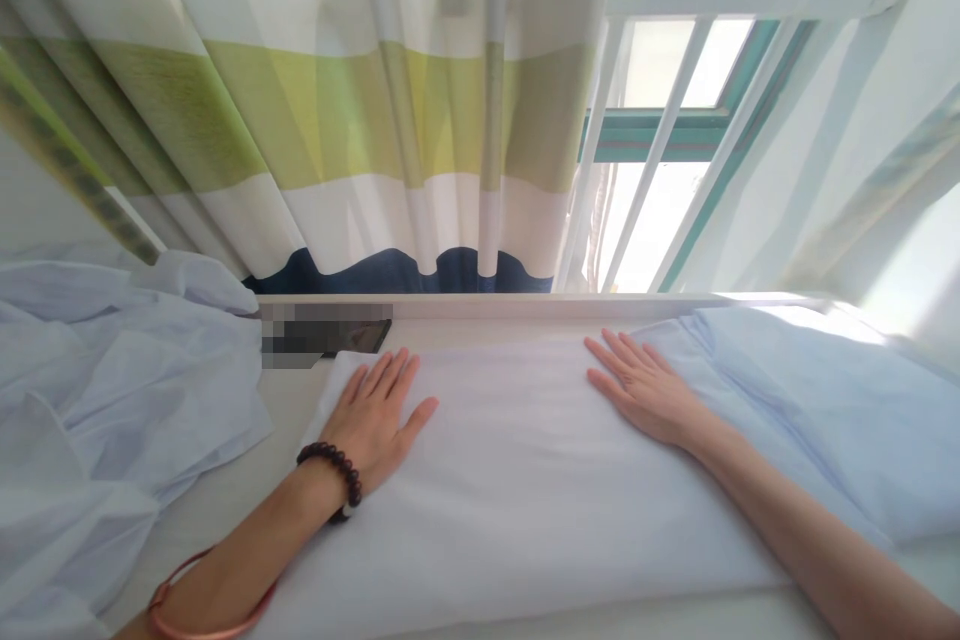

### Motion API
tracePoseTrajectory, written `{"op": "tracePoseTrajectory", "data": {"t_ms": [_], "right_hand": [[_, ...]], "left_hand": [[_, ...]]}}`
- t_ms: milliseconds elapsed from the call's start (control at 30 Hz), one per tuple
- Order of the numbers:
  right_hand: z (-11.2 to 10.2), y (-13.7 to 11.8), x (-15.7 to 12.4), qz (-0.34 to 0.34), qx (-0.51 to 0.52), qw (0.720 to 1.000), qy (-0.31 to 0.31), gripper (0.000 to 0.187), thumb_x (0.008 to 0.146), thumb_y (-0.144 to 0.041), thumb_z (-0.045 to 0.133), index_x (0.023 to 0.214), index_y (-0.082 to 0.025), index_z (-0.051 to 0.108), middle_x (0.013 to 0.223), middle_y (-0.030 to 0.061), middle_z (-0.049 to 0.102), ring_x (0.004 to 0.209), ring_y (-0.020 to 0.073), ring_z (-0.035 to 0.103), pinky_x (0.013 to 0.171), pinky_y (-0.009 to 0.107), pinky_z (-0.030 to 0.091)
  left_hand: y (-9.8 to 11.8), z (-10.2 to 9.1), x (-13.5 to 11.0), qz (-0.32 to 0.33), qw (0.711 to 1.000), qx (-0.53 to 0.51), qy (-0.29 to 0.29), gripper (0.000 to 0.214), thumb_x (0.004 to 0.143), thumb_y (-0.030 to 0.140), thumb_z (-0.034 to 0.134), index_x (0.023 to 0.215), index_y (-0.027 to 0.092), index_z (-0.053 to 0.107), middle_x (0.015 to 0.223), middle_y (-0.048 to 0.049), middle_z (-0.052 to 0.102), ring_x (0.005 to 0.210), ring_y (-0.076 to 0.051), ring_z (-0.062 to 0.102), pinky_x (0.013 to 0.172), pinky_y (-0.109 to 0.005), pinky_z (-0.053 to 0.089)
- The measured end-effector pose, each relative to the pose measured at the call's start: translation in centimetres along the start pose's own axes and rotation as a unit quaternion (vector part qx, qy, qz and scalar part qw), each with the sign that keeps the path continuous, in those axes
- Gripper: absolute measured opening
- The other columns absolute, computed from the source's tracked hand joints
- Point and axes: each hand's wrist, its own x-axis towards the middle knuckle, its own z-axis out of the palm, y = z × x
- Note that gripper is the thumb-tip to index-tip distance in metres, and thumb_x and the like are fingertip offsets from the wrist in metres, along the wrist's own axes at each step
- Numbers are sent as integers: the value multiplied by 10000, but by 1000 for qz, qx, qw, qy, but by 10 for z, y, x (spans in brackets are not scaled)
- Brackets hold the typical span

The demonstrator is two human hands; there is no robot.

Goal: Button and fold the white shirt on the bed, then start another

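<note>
Left hand: the bare left hand (pixel 379 420) lies palm down near the far left corner of the smooth white folded cloth (pixel 495 500), fingers extended, gripping nothing.
Right hand: the bare right hand (pixel 641 390) is spread flat towards the cloth's right end, likewise holding nothing.
Folded cloth: spread across the pale flat surface (pixel 289 410), between the crumpled white fabric heap (pixel 112 390) and the layered pale-blue fabric (pixel 825 400).
Smoothing: even palm pressure, drawn outward from the middle, would probably suit it; dragging one side alone could skew the layers.
Texture: matte and thin-looking, a broad slab with soft edges; the heap is deeply creased, the pale-blue layers loosely rippled.
</note>
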Motion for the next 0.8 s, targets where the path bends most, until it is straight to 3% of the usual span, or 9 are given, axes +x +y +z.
{"op": "tracePoseTrajectory", "data": {"t_ms": [100,367,533,667,800], "right_hand": [[2,13,2,31,-18,999,22,627,952,-568,206,1471,-238,328,1551,75,251,1431,242,180,1158,486,143],[5,13,5,55,-34,997,32,599,958,-548,226,1466,-252,338,1553,63,255,1433,226,186,1160,463,138],[2,13,-1,53,-54,997,22,597,958,-525,232,1475,-240,318,1550,66,266,1433,228,185,1158,463,142],[-10,-23,0,64,-86,994,-16,599,962,-454,261,1474,-148,322,1541,112,267,1430,254,193,1154,470,145],[-13,-97,13,-27,-39,999,0,573,985,-373,210,1482,-98,283,1542,103,255,1429,233,206,1155,443,165]], "left_hand": [[-4,2,1,-39,999,10,-2,716,926,559,248,1469,95,307,1541,-108,250,1426,-298,202,1139,-519,179],[-9,11,6,-33,999,32,8,731,920,555,260,1458,62,319,1533,-113,272,1417,-301,227,1137,-495,200],[-2,-2,-3,-53,997,50,-28,713,932,535,264,1470,69,292,1541,-116,245,1420,-304,220,1137,-508,195],[25,-21,-3,-25,995,89,-44,636,943,441,311,1422,27,376,1501,-159,324,1416,-302,231,1159,-521,95],[68,-22,14,20,999,35,-16,557,958,339,274,1421,48,383,1478,-143,385,1391,-268,300,1160,-465,167]]}}
